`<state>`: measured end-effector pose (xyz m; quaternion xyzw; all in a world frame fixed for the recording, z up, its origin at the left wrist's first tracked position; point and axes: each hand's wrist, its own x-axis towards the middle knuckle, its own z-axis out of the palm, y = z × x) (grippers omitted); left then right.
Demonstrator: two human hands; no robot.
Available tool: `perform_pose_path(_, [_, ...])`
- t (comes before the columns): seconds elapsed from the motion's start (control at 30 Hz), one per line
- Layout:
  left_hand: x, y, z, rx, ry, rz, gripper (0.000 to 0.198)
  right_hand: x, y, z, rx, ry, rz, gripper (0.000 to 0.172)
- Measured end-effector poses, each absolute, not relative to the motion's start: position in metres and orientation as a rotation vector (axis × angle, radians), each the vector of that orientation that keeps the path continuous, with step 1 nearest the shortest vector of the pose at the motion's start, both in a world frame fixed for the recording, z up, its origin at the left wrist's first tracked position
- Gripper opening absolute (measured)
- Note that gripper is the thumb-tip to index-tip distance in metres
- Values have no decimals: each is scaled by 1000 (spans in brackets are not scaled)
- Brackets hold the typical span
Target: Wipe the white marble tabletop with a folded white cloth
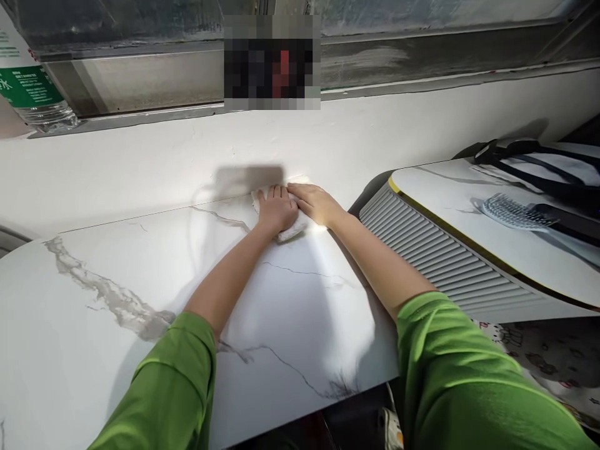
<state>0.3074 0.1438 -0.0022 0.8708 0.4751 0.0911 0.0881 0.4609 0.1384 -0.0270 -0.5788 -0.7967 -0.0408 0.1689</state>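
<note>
The bare left hand [280, 211] lies flat on a crumpled white cloth [292, 233] — the bare right hand [316, 201] just beside it — atop a white, grey-veined, marble-patterned tabletop [154, 262].

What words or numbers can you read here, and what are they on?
"水" (probably; cut off by the picture's edge): big white character on the green label of the clear plastic bottle.
Small white lines on that same label: too small and blurred to read.
I can't make out any words on the white cloth or the paddle hairbrush.
</note>
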Motion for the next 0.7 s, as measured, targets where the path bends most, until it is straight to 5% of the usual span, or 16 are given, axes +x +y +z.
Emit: perform_pose_path(0.7, [207, -64, 6, 2665, 1150, 147, 61, 365, -107, -27, -1597, -2298, -268, 54])
